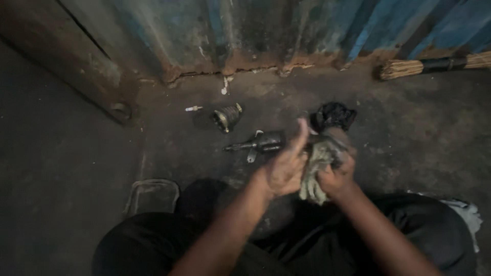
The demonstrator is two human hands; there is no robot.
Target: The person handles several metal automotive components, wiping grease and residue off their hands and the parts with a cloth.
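Observation:
My left hand (pixel 286 166) is raised in front of me with its greasy palm turned toward me and the fingers spread, pressed against a dirty grey rag (pixel 314 171). My right hand (pixel 337 171) is closed around the same rag and a dark part (pixel 327 140) wrapped in it. Just beyond my hands a metal cylinder part with a rod (pixel 258 143) lies on the floor. A ribbed rubber boot (pixel 226 117) lies further back and to the left. A black crumpled piece (pixel 333 115) rests behind my right hand.
A rusty blue corrugated metal wall (pixel 286 36) closes the back. A broom head (pixel 409 68) lies at the right by the wall. A small white piece (pixel 194 108) and a flat tray (pixel 152 197) sit on the dark concrete floor (pixel 66 168). My knees fill the bottom.

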